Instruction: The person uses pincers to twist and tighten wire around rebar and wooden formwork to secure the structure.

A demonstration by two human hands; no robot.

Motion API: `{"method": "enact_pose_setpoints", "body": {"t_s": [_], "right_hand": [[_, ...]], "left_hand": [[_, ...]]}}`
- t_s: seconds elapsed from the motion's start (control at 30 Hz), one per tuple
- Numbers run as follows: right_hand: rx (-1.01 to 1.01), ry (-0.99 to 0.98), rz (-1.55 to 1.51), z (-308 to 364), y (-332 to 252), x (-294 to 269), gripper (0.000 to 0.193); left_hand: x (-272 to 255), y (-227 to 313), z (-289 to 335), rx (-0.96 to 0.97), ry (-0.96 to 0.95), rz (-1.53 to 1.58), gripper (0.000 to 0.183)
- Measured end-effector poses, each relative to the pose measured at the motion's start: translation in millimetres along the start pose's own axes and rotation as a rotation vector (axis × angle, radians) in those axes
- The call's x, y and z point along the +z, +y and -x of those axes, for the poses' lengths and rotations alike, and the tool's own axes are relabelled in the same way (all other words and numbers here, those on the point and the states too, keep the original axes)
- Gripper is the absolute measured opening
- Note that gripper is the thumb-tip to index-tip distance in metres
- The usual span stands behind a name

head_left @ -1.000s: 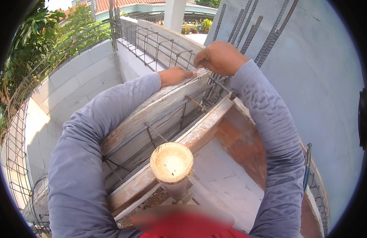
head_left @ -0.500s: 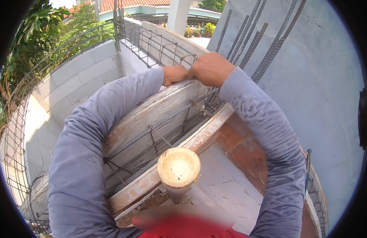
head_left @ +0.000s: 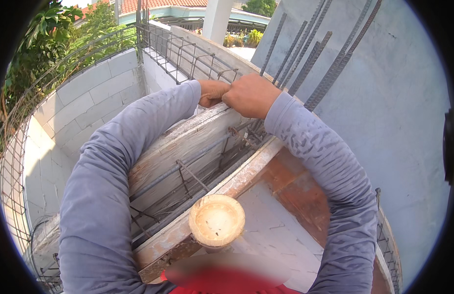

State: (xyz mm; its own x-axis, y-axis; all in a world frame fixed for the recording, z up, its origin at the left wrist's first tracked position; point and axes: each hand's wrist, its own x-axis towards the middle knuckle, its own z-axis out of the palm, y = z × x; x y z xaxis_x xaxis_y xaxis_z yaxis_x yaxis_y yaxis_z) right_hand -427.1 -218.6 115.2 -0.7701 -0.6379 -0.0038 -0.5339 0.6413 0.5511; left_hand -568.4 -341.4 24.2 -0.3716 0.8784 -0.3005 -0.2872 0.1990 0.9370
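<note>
Both my arms, in grey sleeves, reach over a narrow wooden formwork to its far end. My left hand (head_left: pixel 212 92) is closed at the top edge of the far formwork board (head_left: pixel 188 132). Pressed against it, my right hand (head_left: pixel 251 95) is a closed fist, knuckles up. Whatever the fingers grip is hidden between the hands. Below them, steel reinforcing bars (head_left: pixel 188 160) with bent stirrups run inside the trough between the far board and the near board (head_left: pixel 232 183). Tie wire (head_left: pixel 233 131) is twisted round a bar.
A bamboo pole (head_left: pixel 216 220) stands upright close in front of me, its cut end up. Tall ribbed rebars (head_left: pixel 330 73) rise beside a grey wall (head_left: pixel 384 122) at right. A rebar cage (head_left: pixel 197 59) lies beyond my hands; a pale block wall (head_left: pixel 99 98) stands at left.
My two hands, still together, sit slightly farther left and lower in the picture. The bamboo end also appears a little lower, as the view has shifted.
</note>
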Motion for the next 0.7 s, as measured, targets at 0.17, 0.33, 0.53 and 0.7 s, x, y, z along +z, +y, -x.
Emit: {"method": "enact_pose_setpoints", "body": {"t_s": [0.17, 0.33, 0.53, 0.7], "right_hand": [[0.199, 0.07, -0.184, 8, -12, -5, 0.014], [0.18, 0.121, -0.193, 10, -11, 27, 0.016], [0.208, 0.245, -0.491, 21, 1, 40, 0.016], [0.34, 0.208, -0.453, 18, -3, 19, 0.017]], "left_hand": [[-8, -9, -4, 0.059, 0.025, -0.057, 0.034], [4, -23, 8, 0.015, 0.106, 0.084, 0.035], [-27, -65, 40, 0.11, -0.09, -0.001, 0.04], [-34, -71, 25, 0.148, -0.092, -0.072, 0.037]]}}
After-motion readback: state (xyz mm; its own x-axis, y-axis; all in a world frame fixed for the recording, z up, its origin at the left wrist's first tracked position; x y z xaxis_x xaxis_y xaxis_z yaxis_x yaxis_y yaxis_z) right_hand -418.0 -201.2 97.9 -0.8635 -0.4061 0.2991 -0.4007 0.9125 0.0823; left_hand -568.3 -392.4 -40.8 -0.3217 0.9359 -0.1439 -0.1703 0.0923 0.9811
